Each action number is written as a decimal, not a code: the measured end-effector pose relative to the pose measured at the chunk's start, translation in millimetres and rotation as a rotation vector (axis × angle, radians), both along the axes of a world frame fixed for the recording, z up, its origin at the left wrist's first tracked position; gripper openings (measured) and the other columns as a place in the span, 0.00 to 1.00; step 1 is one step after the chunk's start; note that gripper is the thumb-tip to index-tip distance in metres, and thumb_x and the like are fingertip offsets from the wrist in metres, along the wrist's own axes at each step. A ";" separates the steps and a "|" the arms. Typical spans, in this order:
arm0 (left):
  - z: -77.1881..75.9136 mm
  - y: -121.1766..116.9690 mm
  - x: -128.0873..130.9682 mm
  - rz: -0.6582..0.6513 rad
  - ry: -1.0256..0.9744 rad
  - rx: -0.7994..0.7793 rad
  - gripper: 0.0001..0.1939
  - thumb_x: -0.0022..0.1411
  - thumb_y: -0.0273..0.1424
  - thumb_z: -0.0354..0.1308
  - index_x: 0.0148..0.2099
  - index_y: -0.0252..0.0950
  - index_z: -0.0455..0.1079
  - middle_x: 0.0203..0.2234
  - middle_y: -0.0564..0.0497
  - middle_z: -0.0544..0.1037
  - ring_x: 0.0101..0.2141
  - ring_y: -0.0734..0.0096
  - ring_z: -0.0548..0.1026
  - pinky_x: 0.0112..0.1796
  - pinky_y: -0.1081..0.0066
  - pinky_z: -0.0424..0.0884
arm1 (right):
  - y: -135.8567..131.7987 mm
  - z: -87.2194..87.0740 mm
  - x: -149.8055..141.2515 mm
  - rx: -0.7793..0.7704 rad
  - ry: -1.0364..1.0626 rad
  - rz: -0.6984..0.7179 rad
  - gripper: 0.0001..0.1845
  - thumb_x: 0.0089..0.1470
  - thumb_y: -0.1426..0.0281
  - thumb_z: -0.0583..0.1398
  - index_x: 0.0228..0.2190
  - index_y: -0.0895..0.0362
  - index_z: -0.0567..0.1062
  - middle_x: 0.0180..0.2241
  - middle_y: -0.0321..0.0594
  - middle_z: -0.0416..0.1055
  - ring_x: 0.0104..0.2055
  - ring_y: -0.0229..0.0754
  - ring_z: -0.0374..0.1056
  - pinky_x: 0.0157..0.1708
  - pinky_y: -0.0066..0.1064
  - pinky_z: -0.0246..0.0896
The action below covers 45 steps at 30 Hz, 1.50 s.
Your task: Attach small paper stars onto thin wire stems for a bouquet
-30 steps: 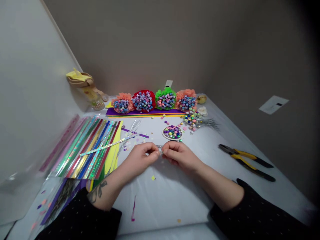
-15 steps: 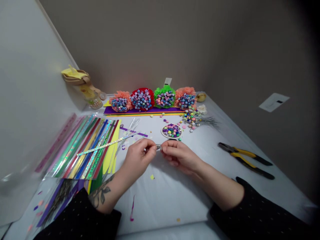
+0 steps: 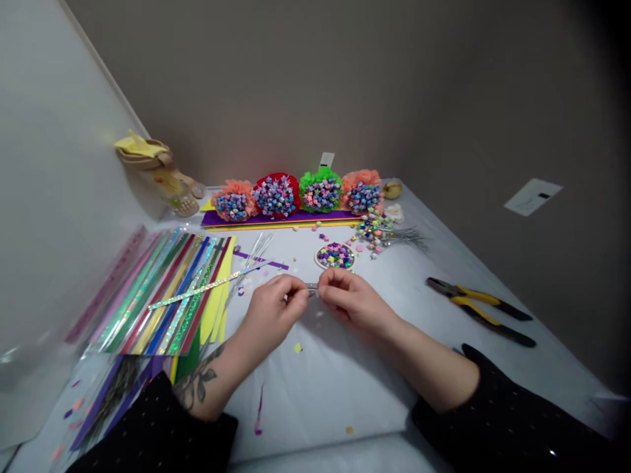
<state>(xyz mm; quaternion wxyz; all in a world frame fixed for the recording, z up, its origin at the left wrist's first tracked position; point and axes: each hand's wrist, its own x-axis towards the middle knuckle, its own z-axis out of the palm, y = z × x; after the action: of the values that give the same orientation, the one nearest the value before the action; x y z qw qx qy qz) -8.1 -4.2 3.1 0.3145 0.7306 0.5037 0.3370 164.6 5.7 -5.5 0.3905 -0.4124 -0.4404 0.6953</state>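
Note:
Close together over the white table, my left hand (image 3: 279,307) and my right hand (image 3: 359,302) are both closed in a pinch. Between their fingertips runs a short, shiny silver paper strip (image 3: 312,287), held at both ends; the fingers cover most of it. Just beyond my right hand sits a small round dish (image 3: 318,263) filled with colourful folded paper stars (image 3: 336,255). Left of my left hand lies a loose glittery strip (image 3: 197,290), across a pack of coloured paper strips (image 3: 148,309).
Pliers with yellow and black handles (image 3: 486,307) lie at the right. Star-filled flowers, including a green one (image 3: 321,176), line the back on stacked coloured sheets (image 3: 221,220). Thin wires (image 3: 407,238) lie beside loose stars. A clear bottle-like container (image 3: 182,203) stands at the back left.
My right fingers have shifted slightly on the silver strip, and a little more of it shows between the hands. The whole view has moved slightly.

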 end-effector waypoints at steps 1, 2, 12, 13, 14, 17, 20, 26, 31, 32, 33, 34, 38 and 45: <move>0.8 1.0 0.0 -0.006 -0.028 -0.062 0.06 0.58 0.28 0.51 0.30 0.36 0.67 0.25 0.54 0.72 0.27 0.73 0.69 0.30 0.74 0.63 | 1.4 0.3 2.6 0.156 -0.076 -0.027 0.08 0.46 0.68 0.62 0.26 0.57 0.68 0.21 0.30 0.59 0.21 0.31 0.53 0.19 0.23 0.48; 1.5 2.1 -0.2 -0.018 -0.054 -0.126 0.06 0.57 0.29 0.51 0.30 0.36 0.67 0.24 0.55 0.71 0.27 0.73 0.68 0.30 0.74 0.63 | 3.0 0.5 5.4 0.314 -0.152 -0.034 0.07 0.47 0.68 0.62 0.28 0.57 0.69 0.24 0.32 0.61 0.25 0.33 0.56 0.23 0.25 0.53; 4.5 3.9 0.0 -0.119 -0.153 -0.352 0.06 0.55 0.28 0.50 0.27 0.35 0.65 0.22 0.57 0.68 0.26 0.75 0.65 0.31 0.73 0.62 | 9.9 1.8 14.4 0.894 -0.441 0.207 0.04 0.55 0.75 0.56 0.29 0.56 0.69 0.35 0.41 0.61 0.42 0.42 0.60 0.40 0.34 0.59; 4.8 3.7 0.1 -0.121 -0.155 -0.355 0.06 0.54 0.28 0.50 0.27 0.35 0.65 0.21 0.57 0.68 0.26 0.75 0.65 0.31 0.73 0.62 | 9.5 2.5 14.2 0.917 -0.453 0.213 0.04 0.55 0.75 0.56 0.29 0.56 0.69 0.35 0.41 0.61 0.42 0.42 0.60 0.41 0.35 0.59; 4.9 3.5 0.1 -0.122 -0.158 -0.358 0.06 0.54 0.28 0.49 0.26 0.35 0.64 0.21 0.56 0.68 0.26 0.75 0.65 0.31 0.73 0.61 | 9.0 3.3 14.2 0.936 -0.465 0.218 0.05 0.55 0.76 0.56 0.29 0.56 0.69 0.36 0.42 0.60 0.42 0.42 0.60 0.42 0.35 0.59; 4.2 2.9 -0.1 -0.120 -0.154 -0.370 0.06 0.54 0.28 0.49 0.26 0.35 0.65 0.21 0.56 0.68 0.26 0.75 0.64 0.30 0.73 0.61 | 7.4 5.3 14.1 0.968 -0.499 0.240 0.05 0.55 0.77 0.55 0.30 0.56 0.68 0.37 0.42 0.59 0.42 0.42 0.60 0.42 0.35 0.59; 2.3 2.2 0.3 -0.115 -0.154 -0.363 0.06 0.54 0.28 0.50 0.26 0.35 0.65 0.21 0.56 0.68 0.25 0.75 0.64 0.29 0.73 0.61 | 5.4 5.6 12.7 0.976 -0.523 0.244 0.05 0.55 0.77 0.54 0.29 0.56 0.65 0.36 0.42 0.58 0.41 0.42 0.59 0.40 0.34 0.59; 1.6 0.6 1.6 -0.080 -0.151 -0.321 0.07 0.56 0.30 0.51 0.27 0.34 0.67 0.22 0.56 0.71 0.26 0.75 0.66 0.30 0.74 0.62 | 2.6 2.6 5.2 0.960 -0.568 0.165 0.08 0.53 0.79 0.51 0.28 0.55 0.60 0.32 0.40 0.58 0.36 0.41 0.57 0.37 0.33 0.57; 2.9 -0.4 1.9 -0.074 -0.133 -0.289 0.08 0.57 0.30 0.51 0.28 0.34 0.68 0.23 0.55 0.72 0.27 0.74 0.67 0.30 0.74 0.62 | 2.2 -0.1 2.4 0.953 -0.574 0.139 0.08 0.55 0.79 0.49 0.28 0.55 0.58 0.30 0.39 0.57 0.35 0.41 0.56 0.36 0.34 0.56; 2.6 -0.5 2.0 -0.077 -0.133 -0.288 0.08 0.57 0.30 0.51 0.28 0.34 0.68 0.23 0.55 0.72 0.27 0.74 0.67 0.30 0.74 0.62 | 2.0 -0.4 2.2 0.948 -0.577 0.135 0.08 0.55 0.78 0.49 0.28 0.55 0.58 0.30 0.39 0.57 0.34 0.41 0.56 0.35 0.34 0.56; 2.2 -0.5 2.1 -0.082 -0.135 -0.288 0.08 0.57 0.30 0.51 0.29 0.34 0.68 0.23 0.55 0.72 0.27 0.74 0.67 0.31 0.74 0.62 | 1.7 -0.7 2.1 0.943 -0.581 0.133 0.08 0.55 0.78 0.49 0.28 0.54 0.57 0.30 0.39 0.57 0.34 0.41 0.56 0.35 0.34 0.56; 1.6 -0.5 2.2 -0.089 -0.138 -0.287 0.08 0.58 0.30 0.51 0.29 0.34 0.68 0.24 0.55 0.72 0.27 0.74 0.67 0.31 0.74 0.62 | 1.5 -0.9 2.0 0.934 -0.585 0.131 0.08 0.55 0.78 0.49 0.28 0.54 0.57 0.30 0.39 0.57 0.34 0.41 0.56 0.35 0.34 0.56; -0.3 -0.2 1.6 -0.123 -0.162 -0.298 0.08 0.59 0.31 0.51 0.31 0.34 0.68 0.24 0.54 0.72 0.27 0.74 0.67 0.31 0.74 0.62 | 1.1 -1.3 2.3 0.889 -0.591 0.142 0.07 0.55 0.77 0.49 0.28 0.54 0.57 0.30 0.39 0.58 0.34 0.41 0.56 0.35 0.34 0.57; 1.4 0.3 -0.8 -0.179 -0.175 -0.322 0.09 0.61 0.33 0.50 0.33 0.34 0.68 0.27 0.53 0.72 0.29 0.73 0.67 0.32 0.72 0.63 | 0.8 1.0 3.9 0.838 -0.605 0.164 0.07 0.56 0.77 0.48 0.28 0.54 0.57 0.30 0.38 0.58 0.32 0.40 0.56 0.34 0.33 0.56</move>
<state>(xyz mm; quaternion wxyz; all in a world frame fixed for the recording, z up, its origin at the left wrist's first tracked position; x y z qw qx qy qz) -8.9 -3.9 4.5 0.4984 0.6807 0.4549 0.2851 168.5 6.5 -4.4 0.3218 -0.3673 -0.8048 0.3375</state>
